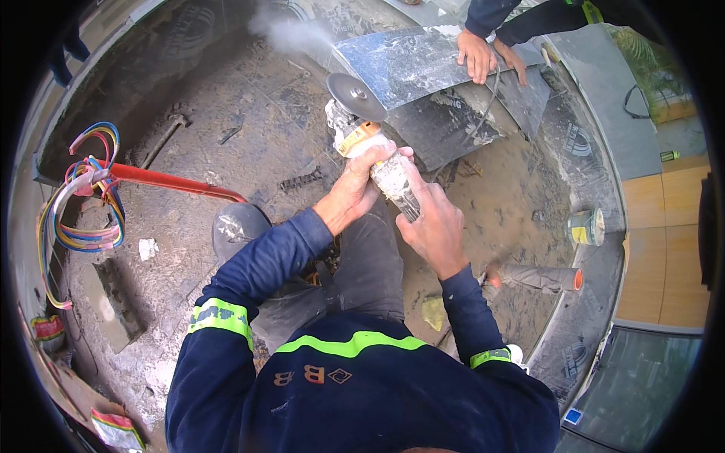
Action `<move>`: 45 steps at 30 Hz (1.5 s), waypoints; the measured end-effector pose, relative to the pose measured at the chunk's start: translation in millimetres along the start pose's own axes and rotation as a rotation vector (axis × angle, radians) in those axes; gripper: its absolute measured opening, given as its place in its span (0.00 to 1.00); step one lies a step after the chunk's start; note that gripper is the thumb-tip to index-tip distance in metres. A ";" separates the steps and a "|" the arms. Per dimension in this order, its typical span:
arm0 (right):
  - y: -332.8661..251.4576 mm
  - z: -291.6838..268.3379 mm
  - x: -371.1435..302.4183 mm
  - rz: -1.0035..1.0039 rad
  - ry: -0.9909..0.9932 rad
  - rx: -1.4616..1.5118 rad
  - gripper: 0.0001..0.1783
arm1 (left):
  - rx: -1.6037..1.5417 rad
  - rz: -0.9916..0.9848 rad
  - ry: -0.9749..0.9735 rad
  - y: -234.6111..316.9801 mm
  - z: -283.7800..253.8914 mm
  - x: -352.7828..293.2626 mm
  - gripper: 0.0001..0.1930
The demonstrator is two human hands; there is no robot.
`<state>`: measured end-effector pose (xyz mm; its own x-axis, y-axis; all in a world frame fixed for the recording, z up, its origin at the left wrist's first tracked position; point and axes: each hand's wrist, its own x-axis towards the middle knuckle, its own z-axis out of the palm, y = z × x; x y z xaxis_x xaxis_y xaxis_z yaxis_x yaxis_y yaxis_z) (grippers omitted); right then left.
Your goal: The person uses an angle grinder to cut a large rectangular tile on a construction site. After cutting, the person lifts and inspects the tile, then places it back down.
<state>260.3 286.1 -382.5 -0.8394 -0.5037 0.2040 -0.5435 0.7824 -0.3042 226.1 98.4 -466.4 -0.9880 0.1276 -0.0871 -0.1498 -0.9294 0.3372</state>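
Both my hands are closed around an angle grinder (393,180) coated in pale dust. My left hand (358,185) grips it just behind the yellow-orange collar, and my right hand (436,219) wraps the rear of its body. The grinder's round grey disc (356,97) meets the left edge of a dusty blue-grey slab (408,64), or comes very near it; the exact contact is hard to see. Pale dust (291,30) blows off to the upper left. A co-worker's hands (477,59) press on the slab's far right part. Beneath it lies a dark printed sheet (445,124).
An orange pipe (177,181) ends at coiled coloured wires (91,226) on the left. A hammer-like tool (162,142) and a grey block (115,306) lie on the dirty floor. On the right are a bucket (587,227) and a wrapped pipe (540,277). A low curved wall surrounds the area.
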 end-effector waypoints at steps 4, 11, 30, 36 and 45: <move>-4.0 4.5 5.8 0.010 0.022 0.011 0.56 | -0.015 0.010 -0.006 4.1 -4.0 6.2 0.16; -7.3 7.2 11.8 0.028 -0.006 -0.020 0.57 | -0.036 0.001 0.000 9.8 -7.4 10.8 0.17; -11.8 11.8 22.5 0.000 -0.028 -0.054 0.58 | -0.004 0.008 0.018 22.7 -5.6 15.6 0.15; -11.9 12.6 24.3 0.012 -0.052 -0.063 0.57 | -0.004 0.005 0.013 24.6 -2.8 15.1 0.15; -16.6 13.1 28.8 0.018 -0.053 -0.046 0.56 | -0.024 -0.010 0.003 29.6 -4.3 21.5 0.17</move>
<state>245.1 253.8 -383.8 -0.8487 -0.5075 0.1488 -0.5287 0.8068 -0.2637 200.6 72.2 -462.3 -0.9864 0.1358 -0.0931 -0.1585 -0.9361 0.3140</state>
